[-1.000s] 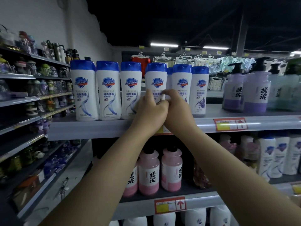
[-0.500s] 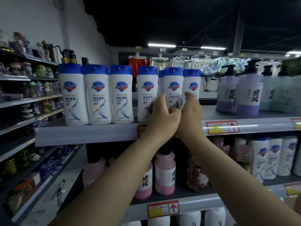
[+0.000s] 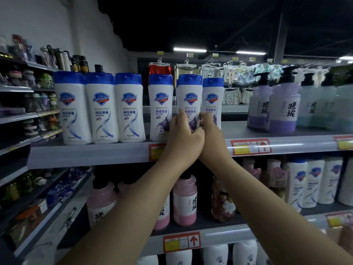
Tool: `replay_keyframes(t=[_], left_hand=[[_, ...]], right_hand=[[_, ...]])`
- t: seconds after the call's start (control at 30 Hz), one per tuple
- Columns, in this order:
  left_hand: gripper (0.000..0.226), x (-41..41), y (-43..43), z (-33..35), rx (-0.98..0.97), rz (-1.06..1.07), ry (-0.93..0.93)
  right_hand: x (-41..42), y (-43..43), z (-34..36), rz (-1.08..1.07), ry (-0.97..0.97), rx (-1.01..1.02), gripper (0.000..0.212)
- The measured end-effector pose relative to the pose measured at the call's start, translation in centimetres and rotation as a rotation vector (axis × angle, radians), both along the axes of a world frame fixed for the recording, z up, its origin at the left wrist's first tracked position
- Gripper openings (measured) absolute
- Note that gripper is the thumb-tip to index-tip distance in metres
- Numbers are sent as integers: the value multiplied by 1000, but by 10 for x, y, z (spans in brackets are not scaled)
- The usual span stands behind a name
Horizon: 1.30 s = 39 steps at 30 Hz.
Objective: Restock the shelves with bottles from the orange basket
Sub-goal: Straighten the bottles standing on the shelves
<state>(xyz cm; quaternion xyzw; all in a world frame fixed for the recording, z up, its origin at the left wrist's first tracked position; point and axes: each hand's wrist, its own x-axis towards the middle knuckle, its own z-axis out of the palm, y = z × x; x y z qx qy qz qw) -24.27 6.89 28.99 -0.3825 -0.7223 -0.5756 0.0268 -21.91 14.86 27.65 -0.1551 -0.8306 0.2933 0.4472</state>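
**Both hands on a white bottle at the top shelf**

You face a dim shop aisle under a black ceiling. Two strip lights [image 3: 190, 50] glow at the back above a rail of hanging clothes [image 3: 235, 73]. To your left, side racks [image 3: 19, 119] hold flasks and jars.

A grey top shelf [image 3: 95, 153] runs across the view, with a red-and-yellow price tag [image 3: 250, 147] on its front edge. The lower shelf [image 3: 225, 236] carries pink bottles [image 3: 185, 199].

On the top shelf, three swirl-print bottles [image 3: 101, 109] stand at the left and purple pump bottles [image 3: 282, 111] at the right. Between those groups is the bottle [image 3: 189, 96] in your grasp. It is white and waisted, with a blue cap, a blue shield logo and a purple flower print low on the front.

It stands upright between two matching bottles [image 3: 161, 104] and a little in front of them. Your hands hide its base, so you cannot tell whether it rests on the shelf.

Your left hand [image 3: 183, 138] curls round its lower left side, with fingers across the label. Your right hand [image 3: 210, 134] clasps the lower right edge, and the two hands touch each other.
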Motion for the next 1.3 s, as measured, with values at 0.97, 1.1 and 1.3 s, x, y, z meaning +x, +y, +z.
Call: replay_keyframes(t=[0.97,1.1,1.3], left_hand=[[56,6,95,17,94,70,31],[66,6,106,20,100,93,-70],[72,15,109,16,107,209,-18]], right_hand=[[-8,89,22,-8,-86,-9,30],[-9,92,21,-53,-183,80,36],[2,90,20,94,-95,29,18]])
